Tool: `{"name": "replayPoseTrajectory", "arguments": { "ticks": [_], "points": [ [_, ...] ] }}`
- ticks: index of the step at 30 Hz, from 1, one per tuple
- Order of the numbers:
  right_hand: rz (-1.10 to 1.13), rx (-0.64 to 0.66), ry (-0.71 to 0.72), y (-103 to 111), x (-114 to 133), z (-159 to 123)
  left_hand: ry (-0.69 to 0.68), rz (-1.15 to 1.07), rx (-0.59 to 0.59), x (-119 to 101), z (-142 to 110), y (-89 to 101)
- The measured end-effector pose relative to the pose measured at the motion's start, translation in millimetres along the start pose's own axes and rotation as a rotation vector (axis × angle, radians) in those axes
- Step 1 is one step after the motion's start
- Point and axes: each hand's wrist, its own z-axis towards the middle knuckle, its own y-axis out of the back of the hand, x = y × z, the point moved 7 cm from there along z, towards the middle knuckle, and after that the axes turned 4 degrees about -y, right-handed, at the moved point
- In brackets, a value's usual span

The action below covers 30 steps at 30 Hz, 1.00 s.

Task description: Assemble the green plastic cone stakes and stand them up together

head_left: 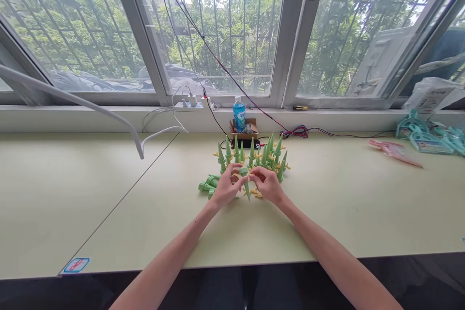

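My left hand point(228, 185) is closed round the wide end of a green plastic watering spike point(247, 191), its tip pointing down toward the table. My right hand point(266, 184) pinches at the spike's side, where a bit of a small yellow valve point(249, 176) shows between the fingers. Just beyond my hands, several green spikes with yellow valves point(263, 157) stand upright in a group. Left of my left hand lie several loose spikes point(205, 186) on their sides. A few loose yellow valves point(257, 194) lie below my right hand, partly hidden by it.
A blue bottle point(239, 115) and a small cardboard box point(251, 128) stand behind the spikes, by a dark phone-like object point(242, 144). Coiled cable point(296, 131) lies right of them. A white curved arm point(109, 109) overhangs the left. Teal plastic items point(428, 138) sit far right.
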Motion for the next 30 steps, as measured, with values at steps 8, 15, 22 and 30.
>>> {"name": "replayPoseTrajectory", "arguments": {
  "ticks": [8,15,22,30],
  "points": [
    [0.136,0.025,-0.075,-2.6,-4.7,0.5,-0.13,0.193,-0.069,-7.7,-1.0,1.1],
    [0.109,-0.082,-0.073,1.4,0.9,-1.7,-0.123,0.089,-0.13,-7.8,0.0,4.3],
    [0.04,-0.137,0.01,8.8,8.6,-3.3,0.018,-0.179,-0.097,-0.4,2.9,2.5],
    [-0.063,-0.034,0.143,-1.4,18.4,-4.5,0.249,-0.36,-0.017,12.9,1.9,-3.9]
  ]
}}
